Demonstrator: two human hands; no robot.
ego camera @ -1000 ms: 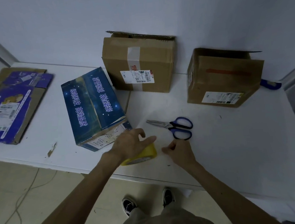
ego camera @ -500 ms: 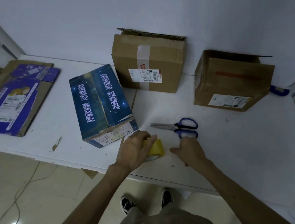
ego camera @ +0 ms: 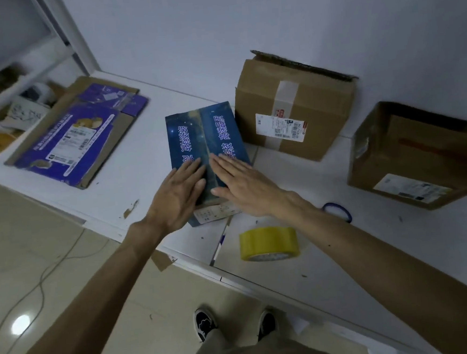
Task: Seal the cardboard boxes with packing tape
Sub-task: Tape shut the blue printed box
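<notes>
A blue printed cardboard box [ego camera: 206, 131] lies on the white table [ego camera: 344, 252], its two top flaps meeting along a centre seam. My left hand [ego camera: 177, 193] lies flat on the left flap, fingers straight. My right hand [ego camera: 244, 183] presses flat on the right flap. A roll of yellow packing tape [ego camera: 268, 243] stands free on the table near the front edge, under my right forearm. A brown box [ego camera: 294, 110] with an old tape strip stands behind. Another brown box [ego camera: 418, 156] with open flaps sits at the right.
A flattened purple carton [ego camera: 78, 136] lies at the table's left end. Blue scissor handles [ego camera: 338, 210] peek out beside my right forearm. Shelves with clutter [ego camera: 12, 110] are at far left. The table's front edge runs diagonally above tiled floor with a cable [ego camera: 42, 278].
My left hand let go of the tape roll, which now stands alone. Both hands moved up onto the blue box's flaps. The view shifted right and closer.
</notes>
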